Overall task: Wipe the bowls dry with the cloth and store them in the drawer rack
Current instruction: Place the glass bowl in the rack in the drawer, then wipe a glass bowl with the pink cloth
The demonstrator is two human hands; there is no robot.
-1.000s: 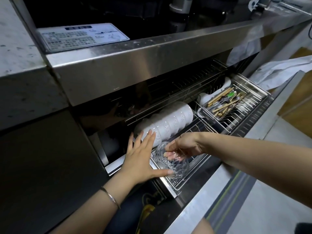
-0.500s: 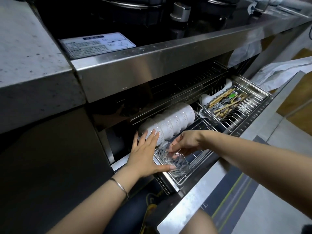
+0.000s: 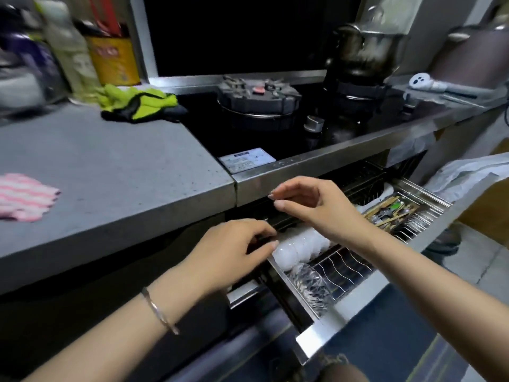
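While racked, bowl (image 3: 311,285) near left grip (image 3: 234,250).

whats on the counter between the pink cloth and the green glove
Nothing: in the head view, only bare grey countertop runs between the pink cloth and the green glove.

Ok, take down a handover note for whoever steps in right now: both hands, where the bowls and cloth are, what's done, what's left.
Hands: left hand and right hand both hold nothing, fingers relaxed, above the open drawer rack.
Things: glass bowl stands on edge in the rack, next to the row of white bowls. Pink cloth lies on the grey counter, far left.
Done: glass bowl is racked.
Left: no unwiped bowl in view; look for more, then probably close the drawer.
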